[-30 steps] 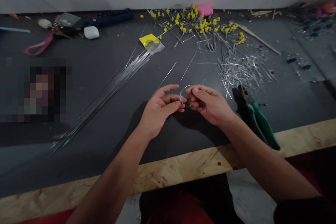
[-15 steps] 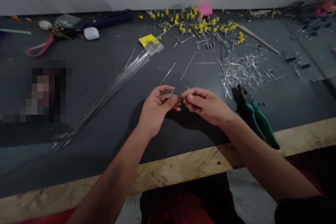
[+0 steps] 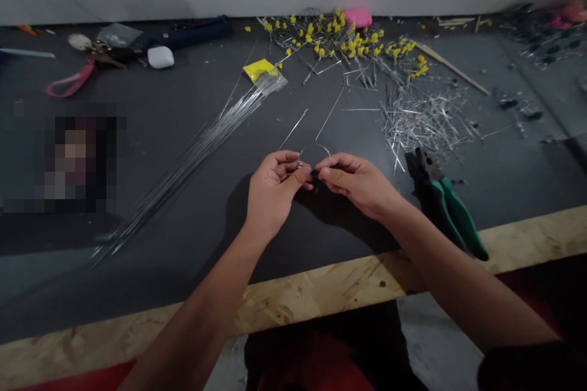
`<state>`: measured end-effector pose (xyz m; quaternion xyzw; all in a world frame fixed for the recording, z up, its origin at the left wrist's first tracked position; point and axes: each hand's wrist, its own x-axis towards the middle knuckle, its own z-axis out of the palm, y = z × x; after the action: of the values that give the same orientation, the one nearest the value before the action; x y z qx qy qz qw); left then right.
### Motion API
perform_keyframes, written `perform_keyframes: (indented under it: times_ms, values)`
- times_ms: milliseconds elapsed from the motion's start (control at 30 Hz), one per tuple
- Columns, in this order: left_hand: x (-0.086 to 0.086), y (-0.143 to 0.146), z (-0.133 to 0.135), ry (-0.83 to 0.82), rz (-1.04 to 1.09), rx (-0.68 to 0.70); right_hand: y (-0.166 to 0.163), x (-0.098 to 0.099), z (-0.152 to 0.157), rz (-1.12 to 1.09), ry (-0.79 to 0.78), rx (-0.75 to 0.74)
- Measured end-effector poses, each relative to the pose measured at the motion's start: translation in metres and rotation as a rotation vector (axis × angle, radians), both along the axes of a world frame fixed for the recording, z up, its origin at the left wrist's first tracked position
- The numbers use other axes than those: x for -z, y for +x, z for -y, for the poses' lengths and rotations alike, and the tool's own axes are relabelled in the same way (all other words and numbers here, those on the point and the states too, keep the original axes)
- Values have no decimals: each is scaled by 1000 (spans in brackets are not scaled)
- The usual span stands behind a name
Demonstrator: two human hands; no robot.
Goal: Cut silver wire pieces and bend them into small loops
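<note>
A thin silver wire [image 3: 314,147] arcs in a small loop between my two hands, just above the dark mat. My left hand [image 3: 274,190] pinches one end of it between thumb and fingers, where a small twisted knot shows. My right hand [image 3: 356,183] pinches the other end, its fingers curled. The fingertips of both hands nearly touch.
Green-handled pliers [image 3: 443,201] lie right of my right hand. A bundle of long straight wires [image 3: 192,156] runs diagonally at the left. Cut wire pieces [image 3: 424,119] and yellow-tipped pieces [image 3: 348,40] lie behind. Keys [image 3: 98,55] and a white case [image 3: 160,56] sit far left. The wooden table edge [image 3: 321,296] is near me.
The wire loop has been bent rounder and stands higher between the fingertips. My left hand's fingers have closed from partly spread into a pinch. Both hands stay in place.
</note>
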<state>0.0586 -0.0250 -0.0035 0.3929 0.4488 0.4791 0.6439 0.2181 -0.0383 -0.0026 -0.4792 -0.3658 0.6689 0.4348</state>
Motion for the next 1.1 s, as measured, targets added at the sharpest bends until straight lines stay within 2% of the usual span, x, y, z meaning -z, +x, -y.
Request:
perform_keyframes:
  times_ms: [167,400,1000,1100]
  values:
    - [1,2,1,41,-40,-43,-1,-2,-1,-6,-23,51]
    - [-1,2,0,12,-62,-95,-3,-2,-1,8,-17,83]
    - [2,3,8,166,-199,-78,-2,-7,-3,21,-112,69]
    - [3,2,5,135,-168,-74,-2,-6,-3,-7,-107,70]
